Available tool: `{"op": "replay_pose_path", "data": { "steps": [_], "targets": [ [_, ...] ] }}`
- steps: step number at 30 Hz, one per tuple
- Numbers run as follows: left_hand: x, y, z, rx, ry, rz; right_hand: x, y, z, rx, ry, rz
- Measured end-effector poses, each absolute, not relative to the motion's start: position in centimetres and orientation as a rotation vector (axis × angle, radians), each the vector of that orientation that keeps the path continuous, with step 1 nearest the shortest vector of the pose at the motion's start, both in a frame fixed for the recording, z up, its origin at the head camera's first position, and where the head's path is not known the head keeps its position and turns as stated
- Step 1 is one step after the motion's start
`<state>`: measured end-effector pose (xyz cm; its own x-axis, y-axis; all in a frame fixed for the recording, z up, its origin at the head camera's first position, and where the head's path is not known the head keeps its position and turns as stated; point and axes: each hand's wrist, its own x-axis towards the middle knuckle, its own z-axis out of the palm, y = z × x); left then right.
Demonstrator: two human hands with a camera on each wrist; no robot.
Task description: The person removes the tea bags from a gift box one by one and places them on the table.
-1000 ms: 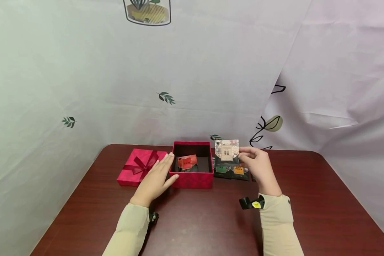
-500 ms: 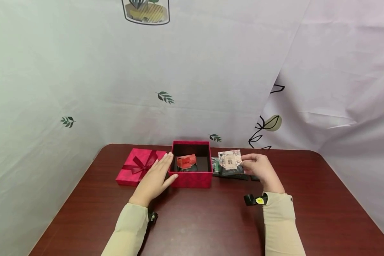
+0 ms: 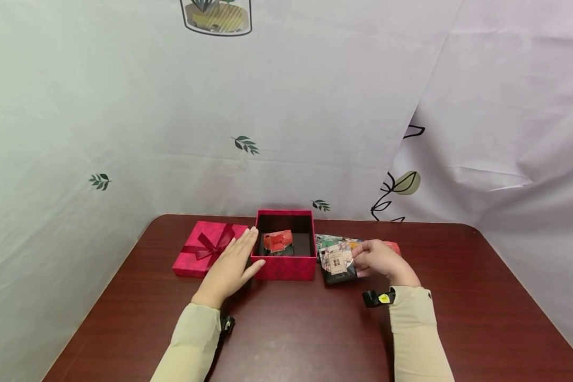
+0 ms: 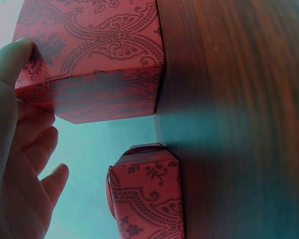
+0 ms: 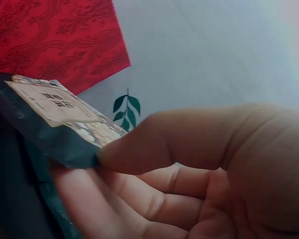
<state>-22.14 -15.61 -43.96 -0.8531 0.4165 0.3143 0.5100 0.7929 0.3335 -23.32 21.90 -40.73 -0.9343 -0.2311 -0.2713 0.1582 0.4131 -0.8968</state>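
Observation:
My right hand point(image 3: 381, 261) pinches the edge of a dark sachet with a pale floral top point(image 3: 338, 263), tilted low over the table to the right of the red box. In the right wrist view, thumb and fingers grip that sachet point(image 5: 65, 114) at its corner. Straight fingers of my left hand point(image 3: 229, 268) rest on the left rim of the open red gift box point(image 3: 286, 269). Inside the box lies a sachet with a red label point(image 3: 278, 242). The left wrist view has the thumb of my left hand point(image 4: 20, 139) against the patterned box wall point(image 4: 104, 45).
Left of the box lies its red lid point(image 3: 205, 249) with a ribbon bow. Behind the held sachet are more sachets, one green point(image 3: 326, 240) and one red-orange point(image 3: 392, 246), partly hidden by my right hand. A printed cloth point(image 3: 286, 106) hangs behind the brown table point(image 3: 296, 329).
The floral sachet has come down and nearer to me in my right hand, from above the other sachets to just in front of them. My left hand stays on the box rim.

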Motion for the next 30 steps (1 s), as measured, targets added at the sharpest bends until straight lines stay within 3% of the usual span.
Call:
{"op": "replay_pose_path", "data": {
  "steps": [30],
  "targets": [
    [-22.2, -15.6, -43.9, -0.709, -2.791, -0.612, -23.5, 20.5, -43.0, -0.006, 2.217, -1.253]
  ]
}}
